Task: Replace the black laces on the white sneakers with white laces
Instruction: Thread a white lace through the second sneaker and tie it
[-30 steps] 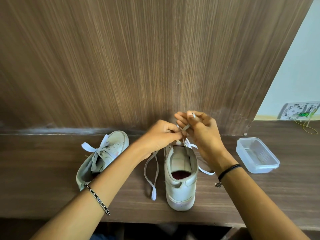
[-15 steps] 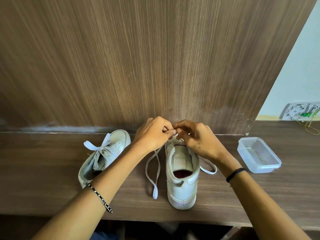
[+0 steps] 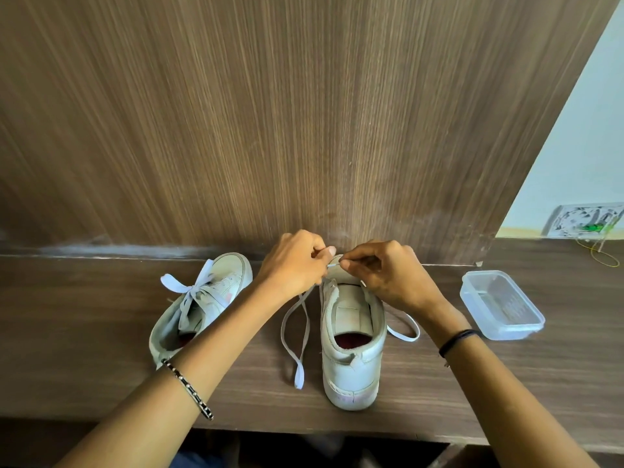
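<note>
One sneaker [image 3: 219,292] is set at the left of the desk [image 3: 84,332] and is already laced in white, with a bow [image 3: 189,288] tied over its tongue. That half of the task is judged finished. No black lace is to be seen anywhere in view, so the removal is taken as done for both shoes.

The second sneaker [image 3: 351,363] is stood in the middle of the desk, heel toward the camera. Its white lace [image 3: 299,374] is pinched near the toe end between the curled fingers of the left hand [image 3: 293,265] and the right hand [image 3: 388,275], which are held close together there. The eyelets under the hands are hidden. Two long loose ends are left trailing on the desk, one on each side of the shoe, and the tongue is seen bare, so most of the crossings and the final bow are judged still to be made. A clear plastic container [image 3: 499,305] is placed well to the right.
</note>
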{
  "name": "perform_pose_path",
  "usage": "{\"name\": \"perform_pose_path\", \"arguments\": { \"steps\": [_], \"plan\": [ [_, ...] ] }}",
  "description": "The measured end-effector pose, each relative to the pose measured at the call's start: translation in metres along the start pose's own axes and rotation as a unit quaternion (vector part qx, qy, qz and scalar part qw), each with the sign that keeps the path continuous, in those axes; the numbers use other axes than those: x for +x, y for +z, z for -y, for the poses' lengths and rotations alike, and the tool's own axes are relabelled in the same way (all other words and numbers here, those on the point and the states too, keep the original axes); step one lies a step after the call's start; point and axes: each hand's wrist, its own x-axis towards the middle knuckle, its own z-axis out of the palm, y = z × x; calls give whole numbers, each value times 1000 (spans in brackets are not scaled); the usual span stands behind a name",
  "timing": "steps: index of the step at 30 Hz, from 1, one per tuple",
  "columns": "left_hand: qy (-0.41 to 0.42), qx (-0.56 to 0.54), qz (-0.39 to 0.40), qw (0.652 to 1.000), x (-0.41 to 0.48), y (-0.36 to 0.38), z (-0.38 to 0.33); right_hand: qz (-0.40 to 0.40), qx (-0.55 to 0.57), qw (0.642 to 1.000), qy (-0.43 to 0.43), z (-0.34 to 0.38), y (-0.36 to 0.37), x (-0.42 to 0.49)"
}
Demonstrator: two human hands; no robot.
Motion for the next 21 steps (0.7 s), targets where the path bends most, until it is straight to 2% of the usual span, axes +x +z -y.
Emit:
{"name": "perform_pose_path", "arguments": {
  "steps": [5,7,17,21],
  "plan": [
    [-30,34,85,995,-12,3,-9,-3,-7,999,41,-4,-1,0],
    [-45,43,97,993,-15,4,-15,2,-11,999,49,-3,-2,-1],
    [-61,158,31,985,-19,14,-32,55,-21,995,80,6,4,-2],
    [-74,149,10,986,-15,18,-24,58,-23,994,92,7,6,-3]
  ]
}}
